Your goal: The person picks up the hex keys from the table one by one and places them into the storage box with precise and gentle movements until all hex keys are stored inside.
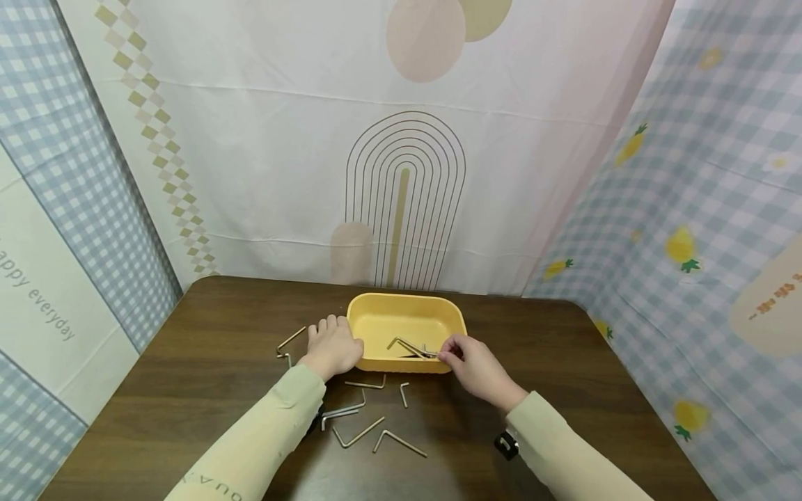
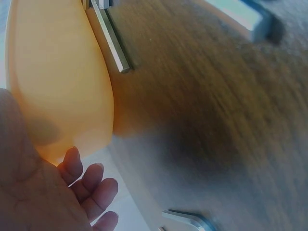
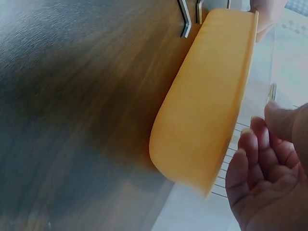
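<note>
A yellow plastic bin [image 1: 401, 306] stands on the table, with several hex keys [image 1: 407, 346] lying inside near its front right. My left hand [image 1: 332, 346] rests against the bin's left end, its thumb at the rim; in the left wrist view its fingers [image 2: 100, 192] are loosely bent beside the bin wall. Over the bin's right front corner, my right hand [image 1: 479, 369] pinches a hex key between thumb and forefinger. Only a short metal end of that hex key [image 3: 273, 91] shows in the right wrist view; the fingers hide the rest.
Several L-shaped hex keys lie on the brown wooden table [image 1: 501, 445] before the bin, among them a brass-coloured one [image 1: 401, 442] and a silver one [image 1: 341, 415]. More hex keys [image 1: 291, 339] lie left of the left hand. Patterned cloth [image 1: 282, 174] hangs behind and beside the table.
</note>
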Available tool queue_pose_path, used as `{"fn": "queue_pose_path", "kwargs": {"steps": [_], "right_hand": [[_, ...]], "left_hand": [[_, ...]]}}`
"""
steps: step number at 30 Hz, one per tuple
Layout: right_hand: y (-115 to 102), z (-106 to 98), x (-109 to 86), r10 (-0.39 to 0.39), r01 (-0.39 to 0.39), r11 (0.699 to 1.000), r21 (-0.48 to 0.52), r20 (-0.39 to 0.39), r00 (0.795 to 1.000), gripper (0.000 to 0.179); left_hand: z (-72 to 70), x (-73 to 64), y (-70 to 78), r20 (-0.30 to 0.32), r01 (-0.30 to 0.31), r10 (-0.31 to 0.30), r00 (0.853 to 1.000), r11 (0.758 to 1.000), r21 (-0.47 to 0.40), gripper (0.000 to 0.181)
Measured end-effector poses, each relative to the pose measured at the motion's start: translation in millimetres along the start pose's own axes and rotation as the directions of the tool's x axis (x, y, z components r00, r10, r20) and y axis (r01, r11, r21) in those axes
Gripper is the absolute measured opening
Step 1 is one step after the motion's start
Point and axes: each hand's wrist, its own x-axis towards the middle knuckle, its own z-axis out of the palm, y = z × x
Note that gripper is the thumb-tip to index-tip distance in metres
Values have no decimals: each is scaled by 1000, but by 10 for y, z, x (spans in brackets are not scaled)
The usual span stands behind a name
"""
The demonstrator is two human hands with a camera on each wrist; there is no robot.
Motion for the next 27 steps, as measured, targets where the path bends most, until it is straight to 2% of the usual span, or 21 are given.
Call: {"fn": "queue_pose_path", "kwargs": {"steps": [5, 9, 19, 27], "right_hand": [[-26, 68, 110, 70, -71, 997, -8, -43, 997, 11], [-42, 114, 209, 98, -98, 995, -4, -52, 994, 12], [2, 243, 432, 139, -146, 986, -84, -82, 987, 14], [38, 289, 484, 167, -173, 980, -95, -65, 984, 13]], "left_hand": [[-2, 10, -1, 3, 0, 0, 1000, 1000, 2, 40], [2, 13, -3, 0, 2, -2, 1000, 1000, 3, 41], [6, 10, -8, -8, 0, 0, 1000, 1000, 0, 40], [10, 5, -11, -7, -7, 7, 1000, 1000, -1, 40]]}}
